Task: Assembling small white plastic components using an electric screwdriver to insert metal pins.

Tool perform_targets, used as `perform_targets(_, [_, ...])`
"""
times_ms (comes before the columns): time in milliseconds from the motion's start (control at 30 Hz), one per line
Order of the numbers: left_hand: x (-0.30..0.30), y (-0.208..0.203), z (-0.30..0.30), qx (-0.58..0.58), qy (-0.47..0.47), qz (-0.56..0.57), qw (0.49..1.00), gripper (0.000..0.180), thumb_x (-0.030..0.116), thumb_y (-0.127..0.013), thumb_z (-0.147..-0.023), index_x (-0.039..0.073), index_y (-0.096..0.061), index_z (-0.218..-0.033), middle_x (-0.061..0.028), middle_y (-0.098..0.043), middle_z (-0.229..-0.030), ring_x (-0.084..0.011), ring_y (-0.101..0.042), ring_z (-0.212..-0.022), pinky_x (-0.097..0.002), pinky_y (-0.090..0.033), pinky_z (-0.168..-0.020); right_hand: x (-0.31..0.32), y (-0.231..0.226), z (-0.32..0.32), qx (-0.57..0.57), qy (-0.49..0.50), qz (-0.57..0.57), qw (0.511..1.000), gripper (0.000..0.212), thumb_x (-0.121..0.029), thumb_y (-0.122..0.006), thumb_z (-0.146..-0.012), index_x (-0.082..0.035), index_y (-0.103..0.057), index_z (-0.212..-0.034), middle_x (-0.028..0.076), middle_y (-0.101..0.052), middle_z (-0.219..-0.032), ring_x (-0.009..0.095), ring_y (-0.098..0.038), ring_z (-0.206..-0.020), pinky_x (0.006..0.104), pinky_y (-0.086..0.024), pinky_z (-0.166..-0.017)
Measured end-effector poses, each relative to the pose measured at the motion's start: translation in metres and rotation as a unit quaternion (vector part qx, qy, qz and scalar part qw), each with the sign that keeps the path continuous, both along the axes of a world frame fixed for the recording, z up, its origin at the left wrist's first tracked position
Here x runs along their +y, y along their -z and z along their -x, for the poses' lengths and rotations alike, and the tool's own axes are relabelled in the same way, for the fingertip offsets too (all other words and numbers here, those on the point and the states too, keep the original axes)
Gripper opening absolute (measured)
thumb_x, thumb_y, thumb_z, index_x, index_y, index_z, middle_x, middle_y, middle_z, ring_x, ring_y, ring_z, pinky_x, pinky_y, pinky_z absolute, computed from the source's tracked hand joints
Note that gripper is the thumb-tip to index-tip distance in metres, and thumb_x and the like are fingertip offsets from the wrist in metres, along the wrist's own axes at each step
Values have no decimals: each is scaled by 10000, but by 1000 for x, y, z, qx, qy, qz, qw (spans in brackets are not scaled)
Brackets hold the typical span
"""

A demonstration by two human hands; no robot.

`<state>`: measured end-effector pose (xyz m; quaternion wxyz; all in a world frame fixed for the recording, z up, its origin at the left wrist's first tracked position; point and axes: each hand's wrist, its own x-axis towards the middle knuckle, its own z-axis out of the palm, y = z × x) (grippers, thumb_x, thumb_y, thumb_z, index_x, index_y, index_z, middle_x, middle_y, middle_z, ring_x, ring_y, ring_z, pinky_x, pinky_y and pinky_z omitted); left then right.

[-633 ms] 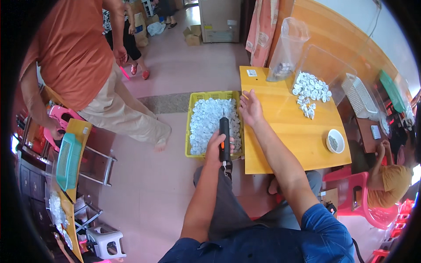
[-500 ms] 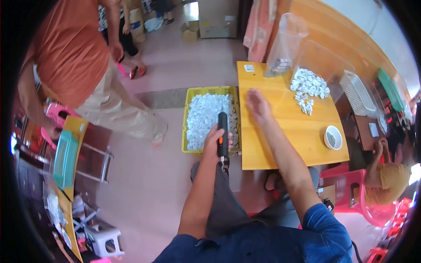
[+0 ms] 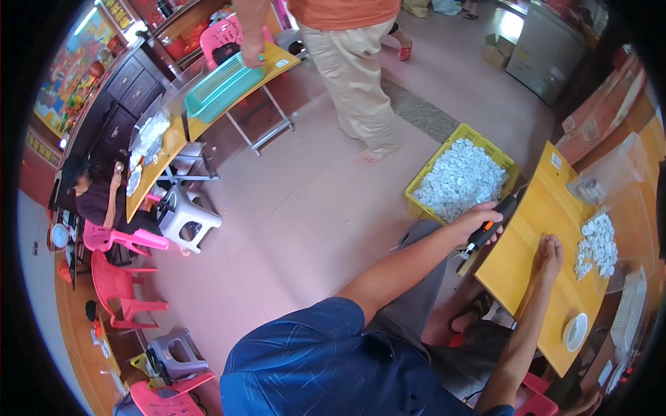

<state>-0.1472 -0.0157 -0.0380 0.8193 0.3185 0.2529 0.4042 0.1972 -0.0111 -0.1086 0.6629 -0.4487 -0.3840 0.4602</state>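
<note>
While we sit at the yellow table (image 3: 534,277) | left hand (image 3: 475,223) fingers wrapped round black tool (image 3: 491,223), long axis pointing far-right toward yellow crate (image 3: 423,182) | right hand (image 3: 549,255) flat, fingers together, white caps (image 3: 596,244) just right

We see a smooth, matt wooden table (image 3: 534,256), a yellow plastic crate (image 3: 423,182), and a glossy black plastic tool (image 3: 494,220).

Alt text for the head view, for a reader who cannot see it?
A seated person's left hand grips a black and orange power tool beside a yellow crate of small white parts, while the right hand rests flat on a yellow table. Another person stands beyond.
</note>
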Motion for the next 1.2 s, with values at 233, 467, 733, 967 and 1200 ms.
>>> perform_targets(233, [14,15,-20,8,52,34,998,621,262,-675,-864,100,-411,-1403,-112,-668,-932,-201,-660,-701,-366,-563,-606,-24,-48,-36,-170,80,98,977,205,-211,-634,-977,-96,-667,-1144,-11,-670,-1003,112,-627,-899,244,-507,-781])
perform_targets(467, [11,-1,3,24,22,0,999,662,219,-599,-930,77,-311,-1509,-139,-661,-962,-190,-648,-675,-324,-560,-577,-32,-53,-81,-357,246,5,901,181,-119,-663,-918,-50,-698,-1082,44,-702,-998,159,-647,-955,298,-514,-873])
perform_targets(733, [8,-4,-11,80,35,-65,994,544,305,-531,-962,46,-426,-1429,-95,-669,-982,-155,-657,-700,-288,-572,-588,-78,-85,-92,-474,373,127,788,320,-119,-690,-841,-66,-671,-1156,157,-662,-1196,305,-613,-1140,395,-473,-1000])
perform_targets(967, [7,-3,-11,89,33,-61,994,527,252,-532,-960,36,-432,-1430,-112,-669,-971,-163,-663,-707,-290,-572,-592,-65,-56,-86,-623,312,82,712,443,-127,-656,-836,-54,-588,-1267,246,-533,-1365,436,-517,-1238,470,-428,-1068])
perform_targets(1200, [9,1,-12,76,37,-60,995,503,238,-525,-960,30,-446,-1411,-114,-667,-965,-163,-664,-694,-287,-573,-579,-58,-55,-71,-652,295,104,691,474,-118,-662,-838,-56,-550,-1295,229,-510,-1389,429,-483,-1265,483,-409,-1079])
